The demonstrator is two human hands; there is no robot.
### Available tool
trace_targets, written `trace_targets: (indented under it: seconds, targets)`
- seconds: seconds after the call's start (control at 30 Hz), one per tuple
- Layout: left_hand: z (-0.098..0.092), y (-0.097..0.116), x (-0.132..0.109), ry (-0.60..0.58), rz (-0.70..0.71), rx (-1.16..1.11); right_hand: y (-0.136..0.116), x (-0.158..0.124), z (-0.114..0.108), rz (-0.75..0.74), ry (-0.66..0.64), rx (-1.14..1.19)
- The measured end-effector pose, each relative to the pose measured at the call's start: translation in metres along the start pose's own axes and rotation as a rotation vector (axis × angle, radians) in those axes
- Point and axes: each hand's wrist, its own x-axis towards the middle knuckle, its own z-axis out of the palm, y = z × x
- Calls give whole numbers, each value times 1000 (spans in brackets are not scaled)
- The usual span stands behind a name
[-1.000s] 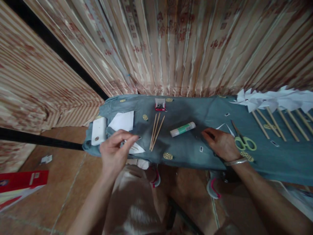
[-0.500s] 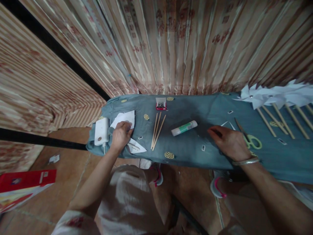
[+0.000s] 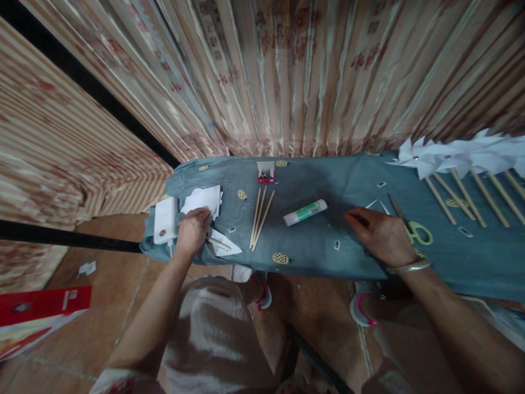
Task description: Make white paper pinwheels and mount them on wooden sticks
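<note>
My left hand point(image 3: 193, 230) is closed at the near edge of a stack of white paper point(image 3: 205, 199), fingertips pinching the sheets. Close to its wrist lies a cut white paper piece point(image 3: 228, 244) with a thin tool on it that I cannot identify. My right hand point(image 3: 379, 232), with a bangle at the wrist, hovers low over the cloth with curled fingers; nothing shows in them. Just beyond it are narrow white paper points point(image 3: 384, 207), and scissors point(image 3: 419, 233) with light green handles lie to its right. A glue stick point(image 3: 305, 213) rests between my hands.
Three wooden sticks point(image 3: 261, 219) lie mid-table, below a small red box point(image 3: 266, 173) of metal pins. A white power bank point(image 3: 165, 220) sits at the left end. Several paper pinwheels point(image 3: 418, 157) on sticks line the right. A curtain point(image 3: 287, 82) hangs behind.
My left hand has drawn back from over the paper to its near edge, and more of the stack shows. The right hand stays almost in place. The view has shifted slightly.
</note>
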Motion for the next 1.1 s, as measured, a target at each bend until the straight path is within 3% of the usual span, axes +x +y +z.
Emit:
trace_targets:
  seconds: [0.43, 0.67, 0.97, 1.1]
  targets:
    - [-4, -5, 5, 81, -216, -178, 0, 0, 0, 9, -12, -15]
    - [-3, -5, 5, 94, -232, -319, -1, -1, 0, -7, -19, 1]
    - [-7, 1, 3, 167, -416, -447, 0, 0, 2, -8, -30, -16]
    - [-9, -3, 2, 166, -427, -506, 0, 0, 3, -14, -39, -23]
